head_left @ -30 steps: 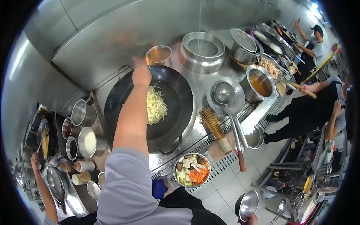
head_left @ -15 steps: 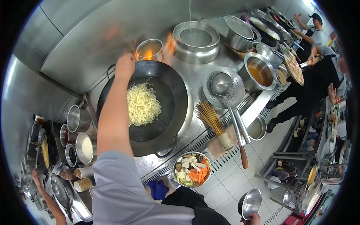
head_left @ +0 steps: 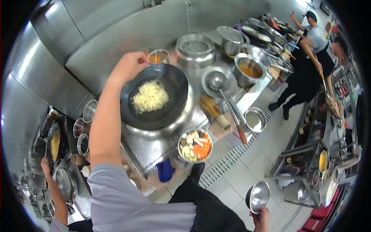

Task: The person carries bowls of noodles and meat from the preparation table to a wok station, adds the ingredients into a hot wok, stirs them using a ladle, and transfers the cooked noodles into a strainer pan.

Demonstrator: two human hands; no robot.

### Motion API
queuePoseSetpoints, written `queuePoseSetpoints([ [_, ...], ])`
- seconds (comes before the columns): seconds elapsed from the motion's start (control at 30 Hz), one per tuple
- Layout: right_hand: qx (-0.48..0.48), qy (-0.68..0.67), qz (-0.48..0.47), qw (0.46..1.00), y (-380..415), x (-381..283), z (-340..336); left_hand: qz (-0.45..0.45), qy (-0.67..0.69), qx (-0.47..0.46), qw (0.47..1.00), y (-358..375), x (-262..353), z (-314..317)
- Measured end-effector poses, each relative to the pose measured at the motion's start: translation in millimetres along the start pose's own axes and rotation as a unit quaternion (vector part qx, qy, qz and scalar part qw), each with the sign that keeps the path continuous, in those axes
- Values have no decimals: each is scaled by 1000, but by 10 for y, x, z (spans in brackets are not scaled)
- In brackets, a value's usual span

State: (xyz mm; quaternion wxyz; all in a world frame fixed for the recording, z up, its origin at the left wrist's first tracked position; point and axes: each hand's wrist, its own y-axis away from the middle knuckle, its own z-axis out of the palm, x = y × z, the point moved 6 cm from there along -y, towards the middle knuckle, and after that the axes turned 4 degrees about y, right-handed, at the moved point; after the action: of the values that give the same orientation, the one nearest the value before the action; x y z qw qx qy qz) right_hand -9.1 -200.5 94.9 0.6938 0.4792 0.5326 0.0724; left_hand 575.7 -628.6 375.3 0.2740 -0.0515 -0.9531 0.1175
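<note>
My left hand [head_left: 130, 65] is stretched far forward, fingers closed on the handle at the far left rim of a black wok [head_left: 170, 112]. A heap of yellow noodles [head_left: 150, 96] lies in the wok. My right hand [head_left: 263, 217] is low at the bottom edge and holds a shiny steel bowl [head_left: 258, 196] over the tiled floor. In front of the wok, on the counter edge, stands a steel bowl of cut vegetables [head_left: 195, 146] with carrot strips and pale slices.
Behind the wok stand a small pot of orange liquid [head_left: 158, 56] and a big steel pot [head_left: 195, 48] under running water. A ladle [head_left: 218, 81], bamboo brush [head_left: 212, 110] and broth pot [head_left: 250, 70] lie right. Co-workers [head_left: 309, 65] stand far right; another person's hand [head_left: 45, 164] is left by seasoning tins [head_left: 83, 127].
The flames behind the wok have died out. My left hand has stayed on the wok's far rim while the view pulled back. The noodles have gathered in the middle of the wok.
</note>
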Motion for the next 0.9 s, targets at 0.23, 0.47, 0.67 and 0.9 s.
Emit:
queuePoseSetpoints([
  [0.23,6,-60,-35,998,364,626,-818,137,-27,-37,990,851,790,335],
  [0.47,68,-163,-1,984,993,1536,-1586,143,24,-165,976,1831,2005,1317],
  [0.67,165,-192,-10,967,1480,1985,-1789,318,147,-362,864,2883,3365,2494],
  [0.9,244,-280,-83,925,1564,1910,-1823,531,237,-466,667,4270,4919,2827],
])
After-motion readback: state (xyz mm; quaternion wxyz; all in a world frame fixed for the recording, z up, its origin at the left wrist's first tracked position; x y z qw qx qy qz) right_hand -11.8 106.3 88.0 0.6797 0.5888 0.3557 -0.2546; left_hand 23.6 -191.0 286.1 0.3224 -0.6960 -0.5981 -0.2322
